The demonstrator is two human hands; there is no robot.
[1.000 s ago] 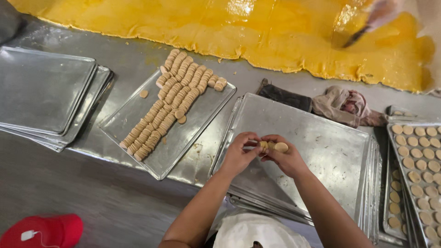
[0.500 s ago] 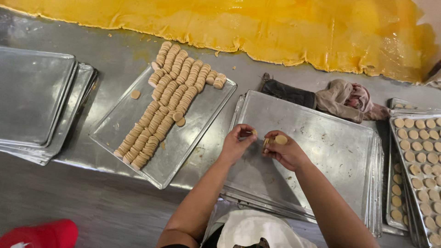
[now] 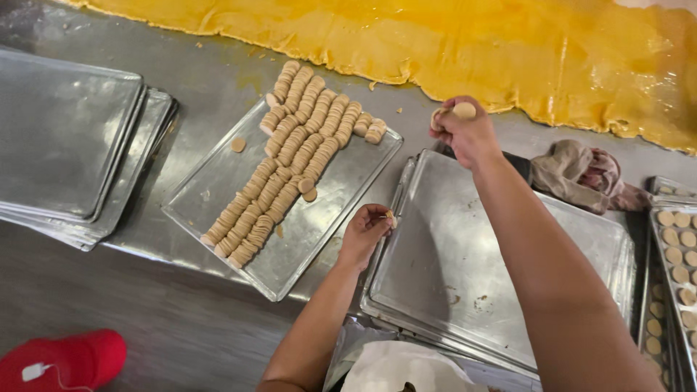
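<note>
Steel tabletop (image 3: 167, 305) fills the frame, with a wide sheet of yellow dough (image 3: 465, 43) spread across its top edge. At the upper middle right, the right hand (image 3: 465, 134) is raised over the table near the dough's edge, its fingers closed around pale round biscuits (image 3: 459, 111) that show above the knuckles. Lower, at the centre of the frame, the left hand (image 3: 367, 234) pinches a small crumb-like piece (image 3: 390, 215) between fingertips, just over the left rim of a bare baking tray (image 3: 508, 283) that tops a stack. Left of that hand lies another tray (image 3: 218, 181) carrying long rows of stacked biscuits (image 3: 290, 156) running diagonally. More bare trays (image 3: 65, 138) are piled at the far left. A crumpled cloth (image 3: 581, 174) lies at the right, beside a tray of laid-out biscuits (image 3: 675, 254) at the right edge. A red cap (image 3: 65, 359) sits in the lower left corner.
</note>
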